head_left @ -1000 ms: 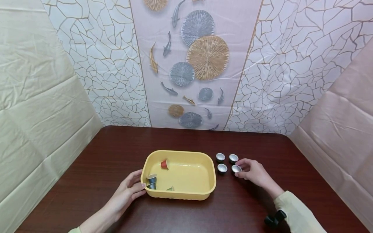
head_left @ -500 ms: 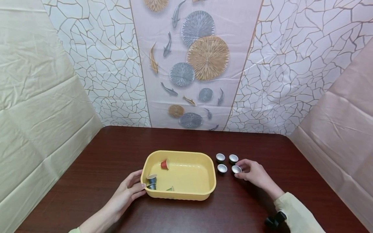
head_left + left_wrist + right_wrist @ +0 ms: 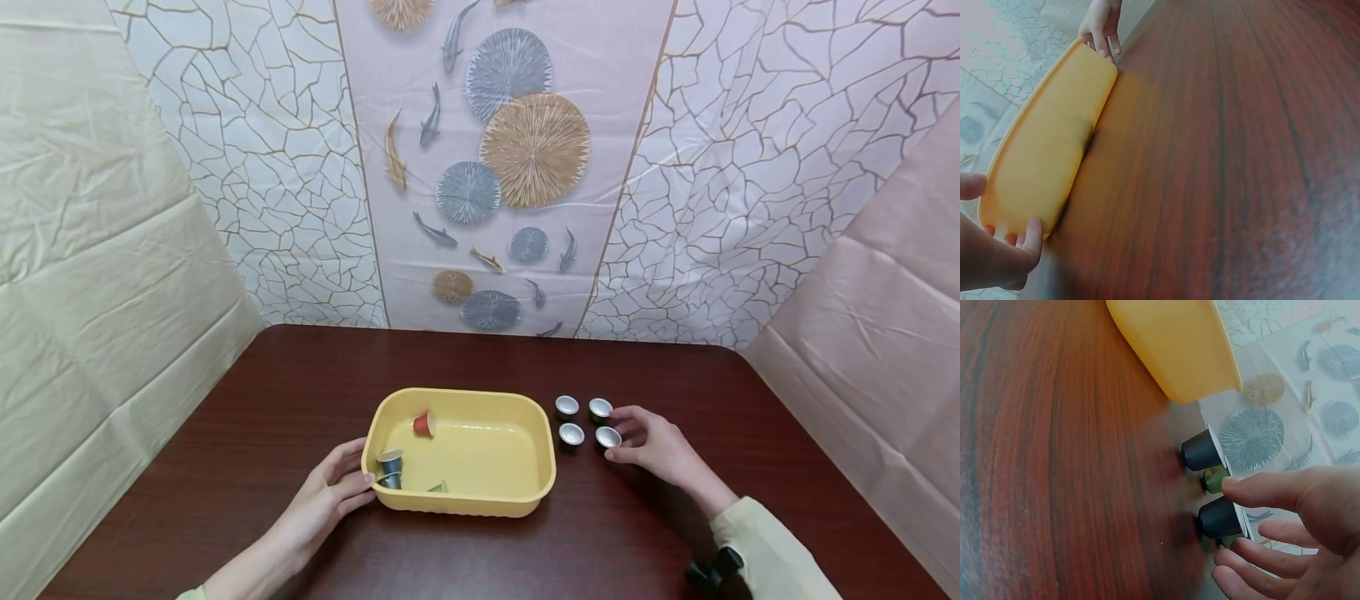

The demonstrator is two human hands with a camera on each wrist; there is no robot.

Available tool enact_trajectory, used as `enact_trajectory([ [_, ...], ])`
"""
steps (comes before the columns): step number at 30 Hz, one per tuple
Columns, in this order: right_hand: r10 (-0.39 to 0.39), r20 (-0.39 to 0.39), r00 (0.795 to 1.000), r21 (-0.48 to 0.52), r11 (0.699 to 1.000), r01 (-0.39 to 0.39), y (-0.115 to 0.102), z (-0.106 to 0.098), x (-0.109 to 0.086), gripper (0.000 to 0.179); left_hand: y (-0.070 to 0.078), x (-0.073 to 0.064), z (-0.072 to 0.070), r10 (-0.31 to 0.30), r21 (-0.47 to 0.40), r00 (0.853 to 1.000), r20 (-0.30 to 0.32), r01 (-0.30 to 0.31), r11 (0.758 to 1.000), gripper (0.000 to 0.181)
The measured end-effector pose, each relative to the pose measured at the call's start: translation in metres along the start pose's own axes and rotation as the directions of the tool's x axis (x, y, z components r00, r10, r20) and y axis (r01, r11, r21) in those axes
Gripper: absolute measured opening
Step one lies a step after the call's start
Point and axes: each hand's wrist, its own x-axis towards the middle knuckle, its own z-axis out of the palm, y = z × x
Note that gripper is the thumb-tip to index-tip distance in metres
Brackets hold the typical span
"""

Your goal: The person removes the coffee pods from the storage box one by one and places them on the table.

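Observation:
In the head view, my left hand (image 3: 322, 500) holds the near left corner of a yellow plastic tray (image 3: 480, 502), thumb at the rim. Lying in the tray are a red coffee capsule (image 3: 423, 424), dark capsules (image 3: 392, 462) at its left end and a greenish one (image 3: 438, 487), mostly hidden by the near wall. My right hand (image 3: 656, 450) is beside the near right coffee capsule (image 3: 608, 438), thumb and fingers spread around it without a visible pinch. The right wrist view shows black capsules (image 3: 1218, 518) and a green capsule (image 3: 1215, 480) partly hidden behind them.
Several capsules stand foil side up in two rows right of the tray, including the far left one (image 3: 567, 407), near left one (image 3: 572, 436) and far right one (image 3: 600, 409). A dark wooden table (image 3: 465, 558) lies beneath; patterned cloth (image 3: 525, 250) hangs behind.
My right hand's fingers have spread slightly, and the index fingertip has shifted a little away from me. My left hand, the tray and the capsules look unmoved.

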Motion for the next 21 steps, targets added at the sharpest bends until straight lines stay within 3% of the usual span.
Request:
enact_trajectory([
  [21, -0.073, -0.018, 0.997, -0.076, 0.995, 0.072, -0.009, -0.021, 0.009, 0.052, 0.001, 0.000, 0.000, -0.010, 0.003, 1.000, 0.004, 0.010, 1.000, 0.061],
])
